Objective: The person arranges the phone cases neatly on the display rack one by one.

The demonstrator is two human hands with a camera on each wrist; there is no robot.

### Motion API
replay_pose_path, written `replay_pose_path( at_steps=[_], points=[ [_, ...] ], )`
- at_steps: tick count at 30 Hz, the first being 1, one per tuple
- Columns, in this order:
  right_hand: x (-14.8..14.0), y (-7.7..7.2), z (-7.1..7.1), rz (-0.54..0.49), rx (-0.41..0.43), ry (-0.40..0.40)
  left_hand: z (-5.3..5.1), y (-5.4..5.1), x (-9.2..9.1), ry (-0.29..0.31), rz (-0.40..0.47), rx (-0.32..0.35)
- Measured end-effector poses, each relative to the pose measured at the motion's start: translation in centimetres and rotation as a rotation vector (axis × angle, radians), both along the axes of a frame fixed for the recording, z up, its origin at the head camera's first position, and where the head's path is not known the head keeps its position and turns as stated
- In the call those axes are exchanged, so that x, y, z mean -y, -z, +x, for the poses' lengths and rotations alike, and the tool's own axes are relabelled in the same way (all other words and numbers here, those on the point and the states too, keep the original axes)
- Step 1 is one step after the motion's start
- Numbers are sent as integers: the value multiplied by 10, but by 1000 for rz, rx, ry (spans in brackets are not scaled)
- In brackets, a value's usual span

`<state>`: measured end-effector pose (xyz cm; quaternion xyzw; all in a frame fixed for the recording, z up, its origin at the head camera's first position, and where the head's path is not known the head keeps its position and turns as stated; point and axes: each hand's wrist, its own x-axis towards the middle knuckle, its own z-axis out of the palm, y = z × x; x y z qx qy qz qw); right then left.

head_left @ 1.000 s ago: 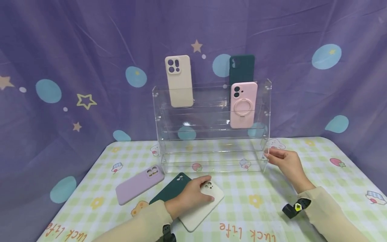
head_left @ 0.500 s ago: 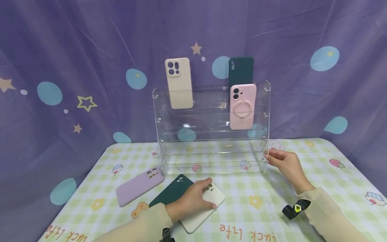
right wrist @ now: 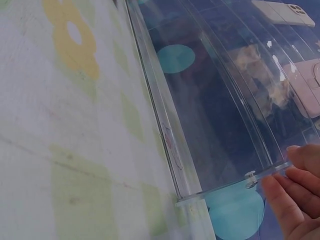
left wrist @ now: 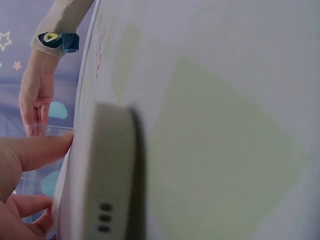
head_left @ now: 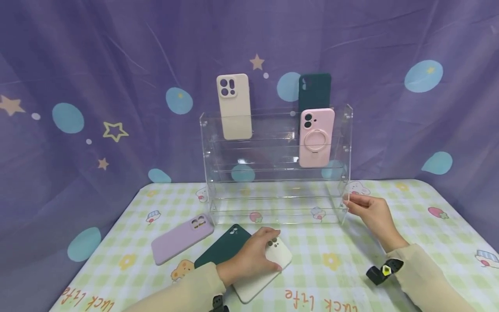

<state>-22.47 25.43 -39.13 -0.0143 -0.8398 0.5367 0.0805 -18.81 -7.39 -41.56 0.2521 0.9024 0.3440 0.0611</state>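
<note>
My left hand [head_left: 251,258] lies over a white phone case [head_left: 255,287] flat on the table, thumb and fingers gripping its opposite edges. In the left wrist view, the case [left wrist: 111,170] shows its edge with small slots, beside the thumb and fingertips. A dark green phone case [head_left: 224,247] lies just left of it, partly hidden by that hand. My right hand [head_left: 372,219] pinches the right side panel of a clear acrylic tiered display stand [head_left: 349,151]. Fingers and thumb also meet the panel in the right wrist view, where the stand [right wrist: 240,100] appears tilted.
A cream phone case [head_left: 235,108] stands on the stand's upper left. At the right, a dark green case [head_left: 315,91] stands behind a pink case [head_left: 316,138] with a ring. A purple case [head_left: 182,239] lies on the checked tablecloth [head_left: 331,290], before a purple curtain [head_left: 117,65].
My left hand has shifted slightly to the right over the white phone case, its thumb now at the right edge. The right hand keeps its hold on the stand.
</note>
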Motion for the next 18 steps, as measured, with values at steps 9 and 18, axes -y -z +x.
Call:
replay_pose_path(
  at_steps=[9,18],
  points=[
    [0,1,0,23,-11,10,-4,2,5,-81,239,199],
    [0,1,-1,15,-28,-13,-9,-8,10,-106,357,345]
  ],
)
